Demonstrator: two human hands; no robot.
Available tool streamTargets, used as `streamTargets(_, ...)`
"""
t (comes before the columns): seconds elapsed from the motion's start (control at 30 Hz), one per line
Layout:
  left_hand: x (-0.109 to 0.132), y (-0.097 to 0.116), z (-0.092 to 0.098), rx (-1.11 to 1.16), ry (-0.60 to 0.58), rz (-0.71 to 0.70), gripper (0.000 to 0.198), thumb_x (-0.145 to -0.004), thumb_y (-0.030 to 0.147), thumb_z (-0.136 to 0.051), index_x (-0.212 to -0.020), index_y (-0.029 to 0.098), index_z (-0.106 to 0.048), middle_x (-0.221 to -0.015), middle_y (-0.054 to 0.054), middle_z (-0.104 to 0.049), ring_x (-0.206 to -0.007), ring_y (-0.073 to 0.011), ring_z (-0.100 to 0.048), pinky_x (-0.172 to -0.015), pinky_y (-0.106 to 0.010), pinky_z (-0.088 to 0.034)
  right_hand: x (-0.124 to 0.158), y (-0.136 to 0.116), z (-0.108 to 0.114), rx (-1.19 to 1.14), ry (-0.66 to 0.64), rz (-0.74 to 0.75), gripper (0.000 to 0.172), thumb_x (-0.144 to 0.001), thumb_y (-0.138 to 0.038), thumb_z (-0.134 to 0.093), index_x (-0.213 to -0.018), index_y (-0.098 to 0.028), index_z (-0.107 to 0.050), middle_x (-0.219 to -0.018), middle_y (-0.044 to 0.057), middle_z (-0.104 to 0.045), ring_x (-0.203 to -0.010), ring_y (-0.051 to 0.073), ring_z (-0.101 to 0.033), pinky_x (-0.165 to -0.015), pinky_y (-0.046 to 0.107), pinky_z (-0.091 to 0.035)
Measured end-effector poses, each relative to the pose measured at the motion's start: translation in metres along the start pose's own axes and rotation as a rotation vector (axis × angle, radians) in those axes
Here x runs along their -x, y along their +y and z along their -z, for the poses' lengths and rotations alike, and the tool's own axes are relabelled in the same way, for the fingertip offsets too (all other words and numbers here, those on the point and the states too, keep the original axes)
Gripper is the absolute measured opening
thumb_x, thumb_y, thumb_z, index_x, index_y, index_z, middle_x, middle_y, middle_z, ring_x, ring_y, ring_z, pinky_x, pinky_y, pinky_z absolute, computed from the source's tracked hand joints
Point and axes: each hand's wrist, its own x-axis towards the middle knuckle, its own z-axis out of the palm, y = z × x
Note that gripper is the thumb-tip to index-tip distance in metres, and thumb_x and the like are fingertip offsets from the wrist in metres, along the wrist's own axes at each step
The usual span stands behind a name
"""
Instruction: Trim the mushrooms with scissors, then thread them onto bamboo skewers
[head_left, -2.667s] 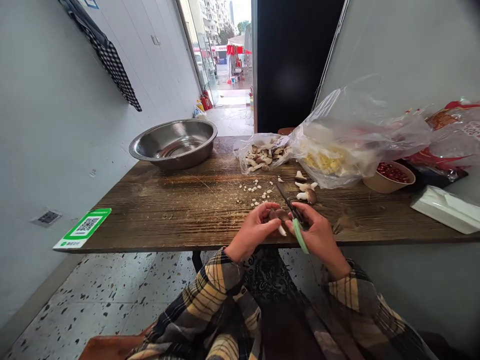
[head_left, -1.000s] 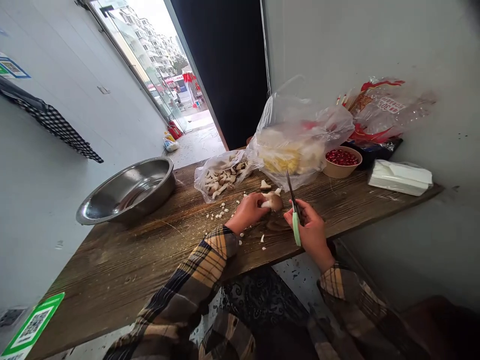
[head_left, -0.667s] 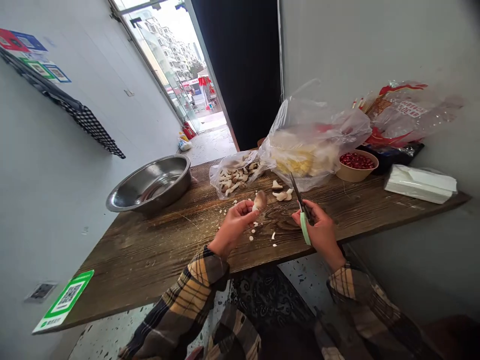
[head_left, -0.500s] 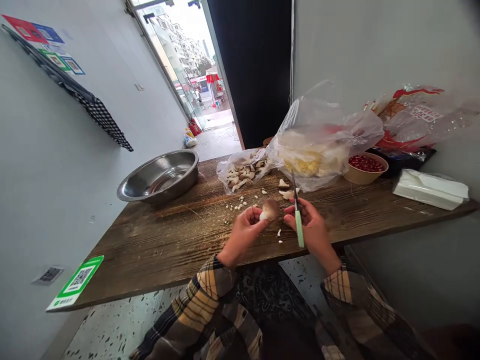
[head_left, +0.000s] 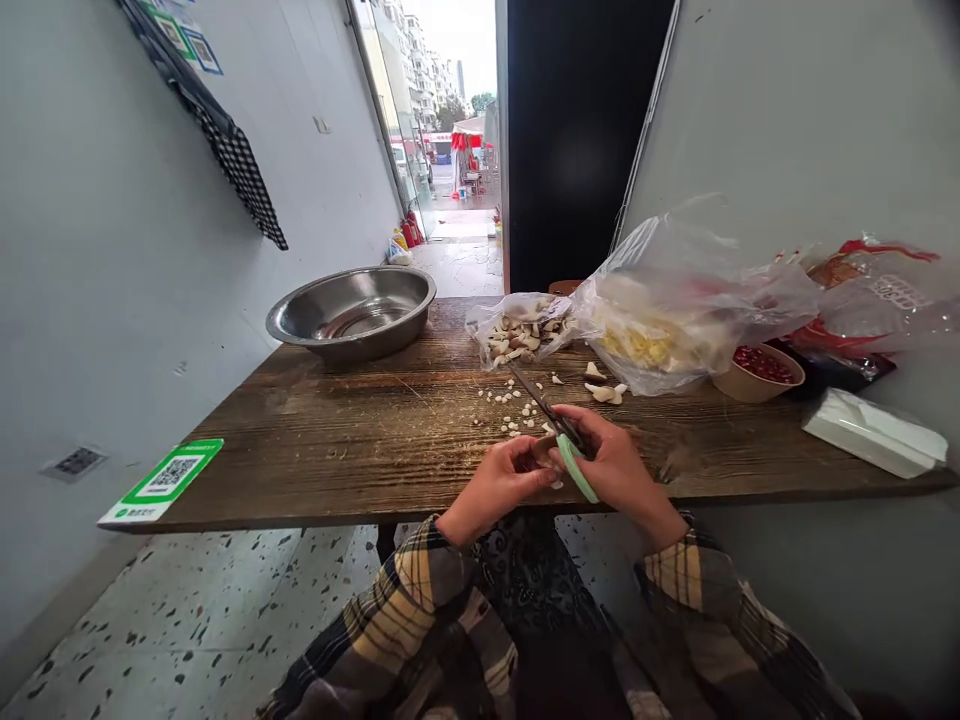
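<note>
My left hand (head_left: 504,482) pinches a brown-capped mushroom (head_left: 545,450), mostly hidden by the fingers. In my right hand (head_left: 616,462) is a knife with a pale green handle (head_left: 576,468), its dark blade pointing away to the upper left. The right fingers come close to the mushroom, so the two hands nearly meet over the table's front edge. Small white mushroom bits (head_left: 510,410) lie scattered just beyond them. Cut mushroom pieces (head_left: 604,392) rest a little farther right. A clear plastic bag (head_left: 491,325) behind holds many more mushrooms.
On the wooden table (head_left: 322,430), a steel basin (head_left: 352,335) stands at the back left. To the right are a plastic bag with yellow food (head_left: 652,340), a paper bowl of red pieces (head_left: 757,375) and a tissue pack (head_left: 874,432). A green QR-code card (head_left: 169,480) lies at the left corner.
The view has shifted and levelled. My right hand has brought the knife from upright beside the mushroom across to it, blade slanting left. The mushroom has been lowered and is more covered by the fingers.
</note>
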Motion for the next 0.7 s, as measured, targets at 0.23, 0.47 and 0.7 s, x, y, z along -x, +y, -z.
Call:
streamTargets(0.23, 0.007, -0.005, 0.015, 0.387, 0.234, 0.011, 0.036, -0.066, 0.023, -0.079, -0.096, 0.016, -0.06, -0.084, -0.003, -0.069, -0.07, -0.0123, -0.062, -0.064, -0.023, -0.047, 0.009, 0.007, -0.002, -0.076, 0.139, -0.067, 0.052, -0.074, -0.04, -0.071, -0.12, -0.019, -0.057, -0.093, 0.008, -0.071, -0.083, 0.021, -0.068, -0.079, 0.037, -0.054)
streamTargets(0.47, 0.006, 0.0, 0.019, 0.6, 0.324, -0.042, 0.028, -0.068, 0.023, -0.077, -0.088, 0.013, -0.06, -0.09, -0.005, -0.07, -0.076, -0.0138, -0.066, -0.075, -0.027, -0.053, 0.051, 0.022, 0.017, 0.336, 0.008, -0.076, 0.05, -0.075, -0.04, -0.071, -0.121, -0.022, -0.059, -0.105, 0.008, -0.069, -0.092, 0.023, -0.066, -0.081, 0.036, -0.053)
streamTargets(0.7, 0.003, 0.0, 0.007, 0.628, 0.366, -0.038, 0.028, -0.069, 0.021, -0.078, -0.089, 0.014, -0.06, -0.087, -0.003, -0.069, -0.075, -0.0147, -0.067, -0.073, -0.027, -0.053, 0.061, 0.012, 0.02, 0.449, -0.076, -0.094, 0.051, -0.081, -0.04, -0.064, -0.128, -0.021, -0.055, -0.105, 0.007, -0.066, -0.086, 0.019, -0.064, -0.078, 0.031, -0.052)
